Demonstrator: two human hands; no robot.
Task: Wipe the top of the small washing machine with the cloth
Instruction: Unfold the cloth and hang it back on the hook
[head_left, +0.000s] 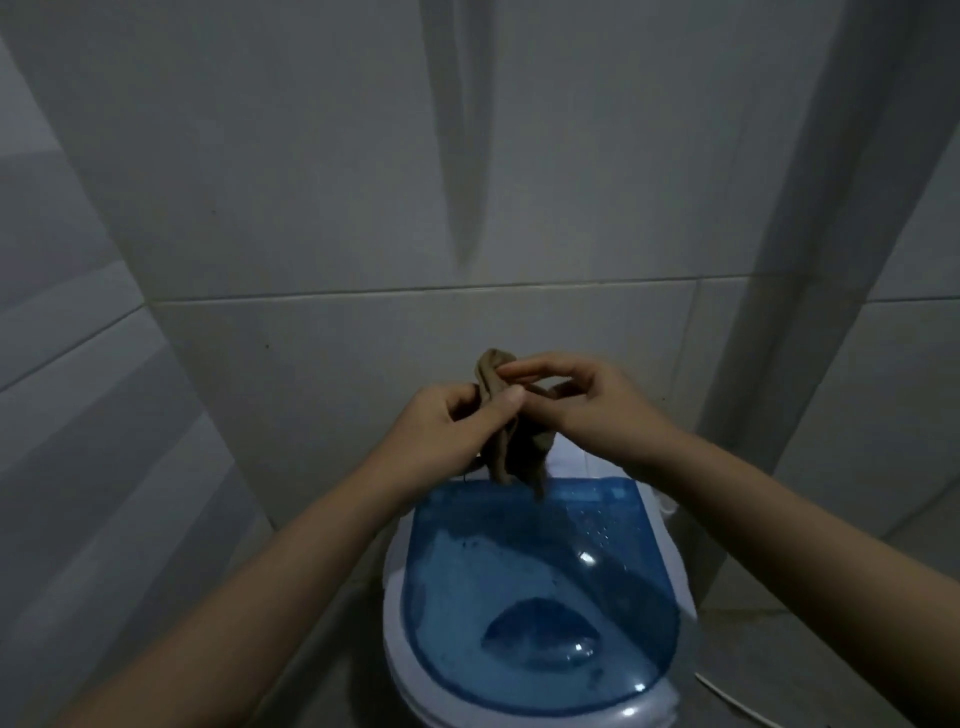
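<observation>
Both my hands raised, close together, bunching the brown cloth (511, 441): left hand (447, 431) clamped on its middle, right hand (582, 410) pinching the top. Washing machine (410, 670) directly below, blue lid (535, 597) running from under my hands back toward me. Cloth tail hangs near the lid's far edge; contact unclear.

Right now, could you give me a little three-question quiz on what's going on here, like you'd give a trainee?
1. True or false: the cloth is pressed flat on the blue lid.
2. Which hands hold the cloth? A) left only B) right only C) both
3. Fill in: behind the washing machine stands a tiled ____.

Key:
1. False; the left hand and right hand hold it bunched above the lid's far edge, its lowest end hanging down to it.
2. C
3. wall
</observation>
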